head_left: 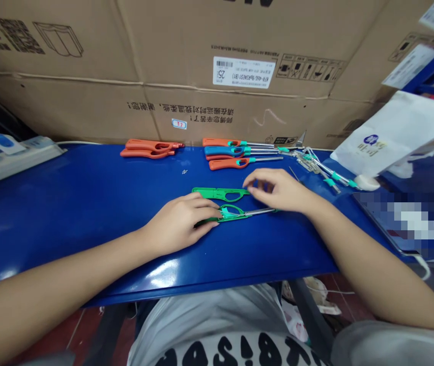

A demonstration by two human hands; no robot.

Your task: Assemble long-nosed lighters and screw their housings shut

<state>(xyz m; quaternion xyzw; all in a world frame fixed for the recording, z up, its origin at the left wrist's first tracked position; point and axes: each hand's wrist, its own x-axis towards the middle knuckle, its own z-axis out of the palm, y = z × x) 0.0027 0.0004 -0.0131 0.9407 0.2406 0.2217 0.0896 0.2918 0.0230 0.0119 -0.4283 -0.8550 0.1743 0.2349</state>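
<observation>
Left hand (180, 223) lay open and flat over the handle of a green plastic lighter with metal tube (239, 213), hiding most of it on the blue worktop (87, 203). Right hand (278, 190), fingertips blurred, met a separate green plastic shell (219, 193) just behind; whether it gripped could not be told.

Assembly wkshop: stacked cartons (209, 66), lighter parts (318, 165).

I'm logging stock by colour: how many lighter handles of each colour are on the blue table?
Orange handles: 4
Blue handle: 1
Green handles: 2
Total: 7
The loose metal tubes on the right are too tangled to count.
</observation>
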